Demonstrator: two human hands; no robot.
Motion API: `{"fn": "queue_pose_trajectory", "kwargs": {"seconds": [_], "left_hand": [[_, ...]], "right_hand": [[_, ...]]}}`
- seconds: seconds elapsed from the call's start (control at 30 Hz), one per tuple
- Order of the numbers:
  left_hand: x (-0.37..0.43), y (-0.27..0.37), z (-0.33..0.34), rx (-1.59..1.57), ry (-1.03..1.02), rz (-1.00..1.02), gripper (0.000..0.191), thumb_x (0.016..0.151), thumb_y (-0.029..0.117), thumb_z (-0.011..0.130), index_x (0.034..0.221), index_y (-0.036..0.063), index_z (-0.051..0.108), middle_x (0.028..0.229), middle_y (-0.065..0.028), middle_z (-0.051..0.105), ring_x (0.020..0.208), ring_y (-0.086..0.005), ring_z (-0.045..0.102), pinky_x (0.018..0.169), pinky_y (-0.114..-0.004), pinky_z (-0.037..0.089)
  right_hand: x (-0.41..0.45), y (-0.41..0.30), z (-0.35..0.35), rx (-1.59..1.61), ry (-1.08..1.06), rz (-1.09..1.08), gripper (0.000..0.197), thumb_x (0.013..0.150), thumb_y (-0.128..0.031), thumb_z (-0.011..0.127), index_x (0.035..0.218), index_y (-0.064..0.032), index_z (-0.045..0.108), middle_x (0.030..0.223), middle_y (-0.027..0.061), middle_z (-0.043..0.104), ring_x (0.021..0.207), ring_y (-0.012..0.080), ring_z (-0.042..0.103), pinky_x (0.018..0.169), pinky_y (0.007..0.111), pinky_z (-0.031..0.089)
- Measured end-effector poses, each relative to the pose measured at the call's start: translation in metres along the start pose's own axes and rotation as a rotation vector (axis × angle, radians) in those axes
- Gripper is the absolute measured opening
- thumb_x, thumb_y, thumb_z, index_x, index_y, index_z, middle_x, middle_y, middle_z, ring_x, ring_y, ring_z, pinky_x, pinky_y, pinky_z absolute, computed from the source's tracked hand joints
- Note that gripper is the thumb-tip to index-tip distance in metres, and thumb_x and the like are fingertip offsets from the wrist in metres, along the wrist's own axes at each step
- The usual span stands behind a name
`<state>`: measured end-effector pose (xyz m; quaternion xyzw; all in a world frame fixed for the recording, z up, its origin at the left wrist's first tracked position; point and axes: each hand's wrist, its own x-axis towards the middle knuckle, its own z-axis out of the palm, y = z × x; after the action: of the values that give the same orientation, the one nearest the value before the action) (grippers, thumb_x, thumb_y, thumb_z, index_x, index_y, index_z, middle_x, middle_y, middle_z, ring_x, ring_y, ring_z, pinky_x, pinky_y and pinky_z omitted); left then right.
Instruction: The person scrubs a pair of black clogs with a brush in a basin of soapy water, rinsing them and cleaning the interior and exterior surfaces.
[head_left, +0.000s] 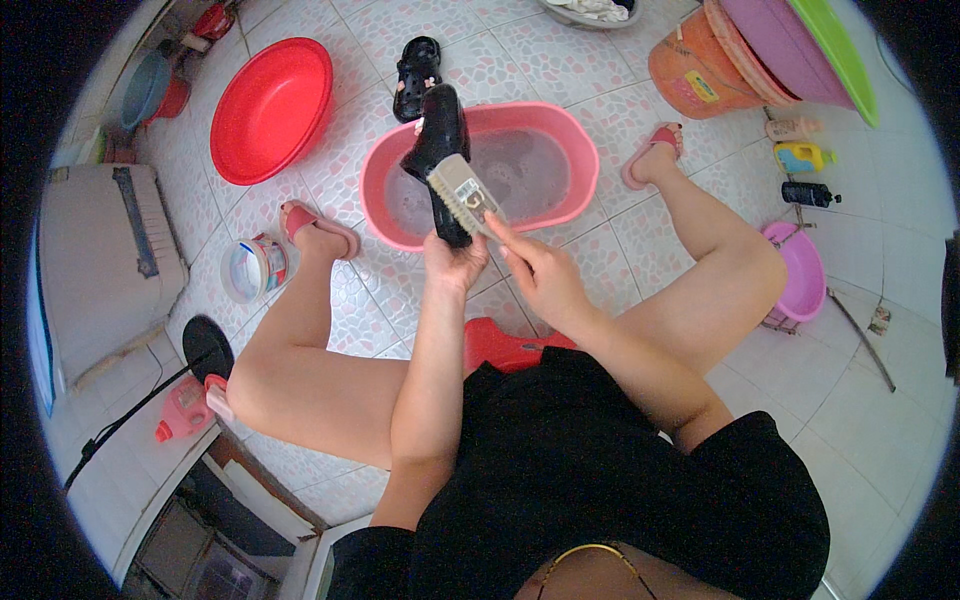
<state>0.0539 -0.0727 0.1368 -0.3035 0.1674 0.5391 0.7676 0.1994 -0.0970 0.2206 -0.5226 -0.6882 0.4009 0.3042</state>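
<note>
My left hand (457, 262) grips a black clog (444, 124) by its near end, holding it above the left part of a pink oval basin (577, 142). Cloudy, sudsy water (525, 172) fills the bottom of that basin. In my right hand (546, 277) is a scrubbing brush (466, 196) with a pale back and light bristles. Its bristles lie against the side of the clog, and my index finger rests along the brush's back. Another black clog (417, 79) with small pink charms stands on the tiles just beyond the basin.
A red round basin (274, 112) lies at left, near a small white bucket (255, 268). Stacked buckets and tubs (690, 67) stand at upper right, with several bottles (806, 157) below them. A grey basin (600, 19) holds cloth. Beneath me is a red stool (495, 345).
</note>
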Motion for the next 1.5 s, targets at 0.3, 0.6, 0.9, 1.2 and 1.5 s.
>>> {"fn": "queue_pose_trajectory", "kwargs": {"seconds": [0.3,0.6,0.9,1.2,1.5], "left_hand": [[0.001,-0.006,0.007,-0.010,0.128,0.031,0.025,0.086,0.012,0.042,0.098,-0.0059,0.054,0.088,-0.0155,0.059,0.078,-0.0245,0.062,0.067,-0.029,0.058],[0.001,0.000,0.005,0.177,0.249,0.134,0.018,0.083,0.008,0.046,0.092,-0.0046,0.056,0.086,-0.0144,0.061,0.078,-0.0237,0.062,0.067,-0.030,0.057],[-0.023,0.016,0.012,0.653,0.361,0.162,0.034,0.079,0.005,0.047,0.114,0.0004,0.049,0.101,-0.0122,0.059,0.092,-0.0227,0.059,0.076,-0.038,0.053],[-0.029,0.041,0.026,1.259,0.252,0.298,0.063,0.067,-0.004,0.057,0.127,0.0102,0.044,0.116,-0.0095,0.053,0.099,-0.0186,0.056,0.079,-0.030,0.047],[-0.011,0.036,0.024,1.737,0.357,1.241,0.033,0.073,0.002,0.055,0.105,0.0029,0.056,0.096,-0.0138,0.053,0.093,-0.0296,0.052,0.089,-0.035,0.039]], "right_hand": [[0.049,0.007,-0.011,-0.292,0.065,-0.032,0.046,0.085,-0.013,0.050,0.129,-0.0219,0.043,0.073,0.0195,0.060,0.064,0.0366,0.060,0.056,0.045,0.047],[0.104,0.017,-0.010,-0.360,0.145,-0.045,0.036,0.084,-0.018,0.051,0.120,-0.0204,0.053,0.070,0.0187,0.060,0.061,0.0360,0.059,0.056,0.047,0.047],[0.148,0.045,-0.044,0.104,0.246,0.298,0.054,0.080,-0.037,0.061,0.120,-0.0025,0.051,0.099,0.0200,0.062,0.090,0.0270,0.059,0.085,0.034,0.042],[0.130,0.065,-0.057,0.656,-0.080,0.615,0.042,0.074,-0.043,0.069,0.088,-0.0057,0.055,0.058,-0.0062,0.039,0.038,0.0031,0.030,0.035,0.021,0.019],[0.096,0.091,-0.025,0.925,0.115,0.667,0.040,0.075,-0.031,0.071,0.096,-0.0046,0.048,0.063,-0.0045,0.042,0.039,0.0033,0.031,0.035,0.020,0.022]]}}
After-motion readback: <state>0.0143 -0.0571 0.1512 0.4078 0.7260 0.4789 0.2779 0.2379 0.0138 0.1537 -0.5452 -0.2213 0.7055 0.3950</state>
